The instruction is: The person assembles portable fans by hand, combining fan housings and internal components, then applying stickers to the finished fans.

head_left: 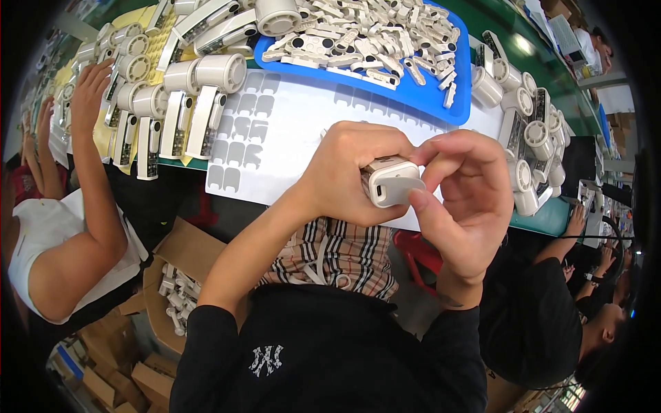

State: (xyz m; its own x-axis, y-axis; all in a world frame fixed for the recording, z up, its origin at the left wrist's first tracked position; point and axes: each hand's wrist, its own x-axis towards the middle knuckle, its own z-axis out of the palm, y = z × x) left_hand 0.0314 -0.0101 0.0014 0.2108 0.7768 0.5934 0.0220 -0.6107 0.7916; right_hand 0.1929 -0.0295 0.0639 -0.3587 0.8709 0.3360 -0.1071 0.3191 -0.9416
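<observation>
My left hand [344, 165] is wrapped round a white device housing [390, 166], whose end with a small dark port faces me. A thin grey sticker [399, 192] with rounded edges lies against that end, partly over it. Thumb and forefinger of my right hand [475, 193] pinch the sticker's right edge; the other fingers curl above. Most of the housing is hidden inside my left hand. Below both hands is a white sticker sheet [296, 113] with rows of similar grey notched shapes.
A blue tray [441, 103] full of small white parts stands behind the sheet. White dryer-shaped units with exposed circuit boards line the left [175, 113] and right [537, 138]. A cardboard box [162, 296] of white parts is at lower left. Co-workers sit on both sides.
</observation>
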